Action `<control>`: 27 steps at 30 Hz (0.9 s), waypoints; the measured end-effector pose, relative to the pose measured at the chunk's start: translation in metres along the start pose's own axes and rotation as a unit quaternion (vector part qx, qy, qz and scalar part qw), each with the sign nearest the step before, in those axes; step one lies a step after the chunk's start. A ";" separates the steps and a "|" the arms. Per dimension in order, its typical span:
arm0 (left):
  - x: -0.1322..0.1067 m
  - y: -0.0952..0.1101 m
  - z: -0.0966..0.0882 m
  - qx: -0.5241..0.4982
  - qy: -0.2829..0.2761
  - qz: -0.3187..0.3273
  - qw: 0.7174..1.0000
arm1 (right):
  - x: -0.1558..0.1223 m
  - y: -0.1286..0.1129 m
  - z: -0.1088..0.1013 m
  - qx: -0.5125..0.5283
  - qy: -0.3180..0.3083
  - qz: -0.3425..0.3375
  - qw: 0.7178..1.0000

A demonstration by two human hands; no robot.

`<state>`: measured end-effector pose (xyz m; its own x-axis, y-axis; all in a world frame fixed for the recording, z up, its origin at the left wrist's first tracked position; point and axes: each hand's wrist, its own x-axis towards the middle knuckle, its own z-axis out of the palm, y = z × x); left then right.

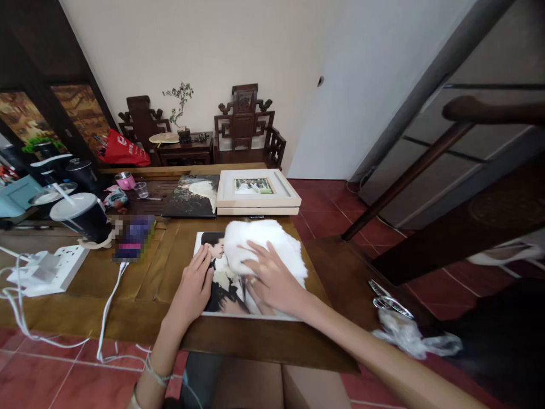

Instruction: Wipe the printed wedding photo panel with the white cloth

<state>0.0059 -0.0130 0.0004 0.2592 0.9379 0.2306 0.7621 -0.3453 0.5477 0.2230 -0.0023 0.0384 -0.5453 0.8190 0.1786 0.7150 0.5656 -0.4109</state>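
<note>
A photo print (223, 292) showing a person in dark and light clothing lies at the front of the wooden table. My left hand (197, 282) rests on its left side, fingers extended and lying against the surface. Over the print's upper right part is a fluffy white cloth (287, 250), reaching past the print's edge. My right hand (272, 278) lies on top of this cloth with its fingers spread and pressed into the pile. The cloth and my right forearm hide much of the print's right half.
Behind the print are a white picture frame (285, 193) and a dark photo panel (187, 199). To the left stand a lidded cup (87, 218), a phone (134, 238) on its cable and a power strip (68, 270). Scissors (392, 301) and clear plastic (411, 335) lie at right.
</note>
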 end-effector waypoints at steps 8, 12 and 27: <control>0.000 0.000 -0.001 0.000 0.019 0.004 1.000 | 0.095 -0.018 0.024 0.025 -0.030 -0.046 0.998; 0.000 -0.001 0.000 0.001 0.018 0.005 1.000 | 0.077 -0.005 0.019 0.023 -0.025 -0.047 0.998; 0.002 0.004 -0.003 0.004 0.013 0.002 1.000 | -0.045 0.024 -0.012 -0.032 -0.004 -0.025 0.999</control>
<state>0.0078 -0.0125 0.0054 0.2473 0.9351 0.2538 0.7663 -0.3490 0.5394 0.2700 -0.0249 0.0317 -0.5841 0.7891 0.1902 0.7130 0.6108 -0.3443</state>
